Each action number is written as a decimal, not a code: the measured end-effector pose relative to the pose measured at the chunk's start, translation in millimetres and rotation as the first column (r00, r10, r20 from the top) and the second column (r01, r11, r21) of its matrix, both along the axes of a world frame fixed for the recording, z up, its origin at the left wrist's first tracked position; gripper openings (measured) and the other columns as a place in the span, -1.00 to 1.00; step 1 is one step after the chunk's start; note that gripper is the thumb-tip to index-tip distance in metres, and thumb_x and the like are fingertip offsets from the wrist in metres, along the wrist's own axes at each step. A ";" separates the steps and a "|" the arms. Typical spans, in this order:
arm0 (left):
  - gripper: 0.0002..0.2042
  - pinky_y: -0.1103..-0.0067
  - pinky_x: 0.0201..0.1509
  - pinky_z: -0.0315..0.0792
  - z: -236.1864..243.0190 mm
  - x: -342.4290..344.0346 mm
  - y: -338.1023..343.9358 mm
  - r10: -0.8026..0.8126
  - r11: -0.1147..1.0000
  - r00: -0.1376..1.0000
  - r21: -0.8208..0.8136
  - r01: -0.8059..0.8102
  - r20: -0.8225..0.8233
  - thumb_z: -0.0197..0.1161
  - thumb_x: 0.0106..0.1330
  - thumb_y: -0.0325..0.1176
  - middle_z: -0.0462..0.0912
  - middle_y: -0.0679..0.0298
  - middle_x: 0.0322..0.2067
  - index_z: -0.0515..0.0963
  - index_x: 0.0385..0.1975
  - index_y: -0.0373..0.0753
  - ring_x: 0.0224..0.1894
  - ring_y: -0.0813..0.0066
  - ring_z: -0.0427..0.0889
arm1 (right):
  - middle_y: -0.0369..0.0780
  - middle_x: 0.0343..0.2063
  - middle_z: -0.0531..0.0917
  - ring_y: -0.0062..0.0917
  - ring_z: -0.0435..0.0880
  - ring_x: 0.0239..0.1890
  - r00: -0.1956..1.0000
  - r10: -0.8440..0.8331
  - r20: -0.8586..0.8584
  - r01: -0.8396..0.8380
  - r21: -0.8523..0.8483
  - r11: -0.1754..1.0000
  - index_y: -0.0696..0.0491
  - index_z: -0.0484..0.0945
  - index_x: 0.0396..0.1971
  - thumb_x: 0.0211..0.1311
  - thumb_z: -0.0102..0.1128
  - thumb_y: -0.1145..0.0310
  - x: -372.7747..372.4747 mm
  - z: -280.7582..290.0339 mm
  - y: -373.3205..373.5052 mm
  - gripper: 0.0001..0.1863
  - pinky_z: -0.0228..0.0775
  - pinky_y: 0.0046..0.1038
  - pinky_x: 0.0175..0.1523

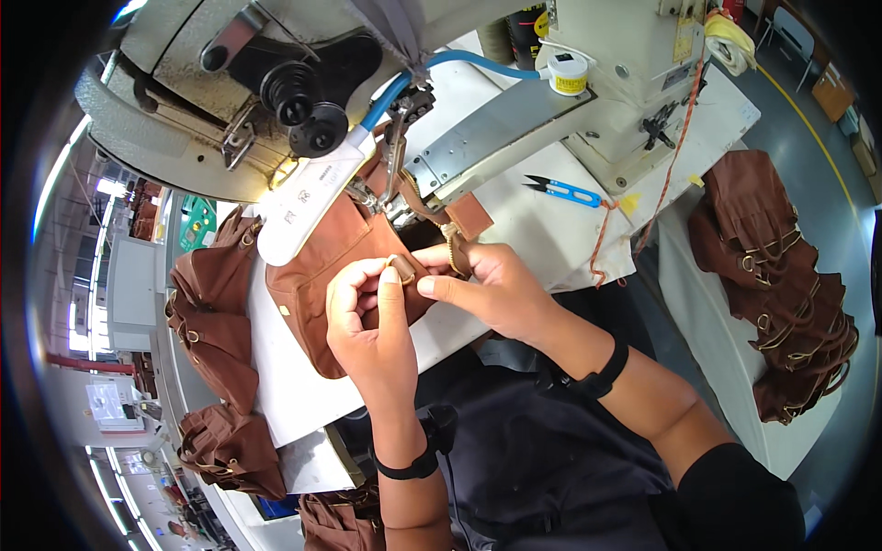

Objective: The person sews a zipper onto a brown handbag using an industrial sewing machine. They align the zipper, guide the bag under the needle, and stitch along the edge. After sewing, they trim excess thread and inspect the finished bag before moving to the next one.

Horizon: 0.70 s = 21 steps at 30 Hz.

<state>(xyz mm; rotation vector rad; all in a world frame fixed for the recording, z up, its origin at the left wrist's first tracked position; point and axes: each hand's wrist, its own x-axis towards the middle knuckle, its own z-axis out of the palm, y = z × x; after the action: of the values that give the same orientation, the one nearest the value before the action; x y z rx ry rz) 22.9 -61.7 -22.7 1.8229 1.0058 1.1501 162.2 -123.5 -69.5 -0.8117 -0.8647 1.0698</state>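
- White table (308,395): brown bag (340,248) supported at nine o'clock, blue snips (562,191) laid at two
- White-covered surface (707,340): more bags (772,285) heaped at three o'clock

A sewing machine stands across the far side of the bench (303,390), its head (207,138) at the left and its post (616,83) toward the right. A bag (317,239) lies below the head and reaches toward the near edge; the left hand (372,312) is at its near right part, the right hand (496,289) just beside. Right of this bag, before the post, snips (565,190) lie on the bench, with a cord (602,243) at their handle end. A tub (568,75) sits beside the post. More bags (211,312) line the left edge. Beyond the right edge, a row of bags (758,230) rests on a stand (712,321).
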 end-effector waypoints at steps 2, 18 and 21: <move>-0.90 0.71 -0.04 0.47 -0.8 -0.4 2.2 -0.003 1.000 1.000 0.025 0.003 -0.013 0.27 0.49 -0.49 0.66 0.35 -0.21 0.63 -0.09 -0.33 -0.19 0.70 0.60 | -0.33 -0.16 0.70 -0.71 0.61 -0.10 0.999 -0.029 0.038 0.029 0.005 1.000 0.21 0.63 0.18 0.42 0.29 0.45 -1.4 1.3 1.3 -0.63 0.47 -0.54 0.06; -0.71 0.46 0.12 0.57 14.4 8.9 -27.0 0.092 0.983 0.993 0.165 -0.078 -0.078 0.46 0.31 -0.52 0.74 0.13 -0.03 0.64 0.01 -0.34 -0.02 0.35 0.73 | -0.23 0.01 0.72 -0.60 0.68 0.04 0.897 0.202 -0.394 -0.215 0.011 0.977 0.22 0.58 0.24 0.49 0.20 0.39 3.5 24.9 -6.7 -0.59 0.52 -0.45 0.20; -0.75 0.47 0.10 0.59 9.0 11.6 -24.3 0.106 0.982 0.994 0.164 -0.099 -0.034 0.47 0.30 -0.53 0.76 0.12 -0.05 0.65 -0.05 -0.35 -0.05 0.36 0.74 | -0.23 0.01 0.71 -0.59 0.68 0.03 0.896 0.181 -0.405 -0.201 -0.007 0.980 0.21 0.58 0.24 0.51 0.19 0.39 0.1 20.4 -7.1 -0.61 0.54 -0.46 0.21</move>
<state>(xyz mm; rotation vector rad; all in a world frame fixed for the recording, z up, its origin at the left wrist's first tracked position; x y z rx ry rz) 34.6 -86.0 -13.8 1.9495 1.0678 1.2923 162.3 -130.6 -49.0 -0.5224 -0.5747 1.3793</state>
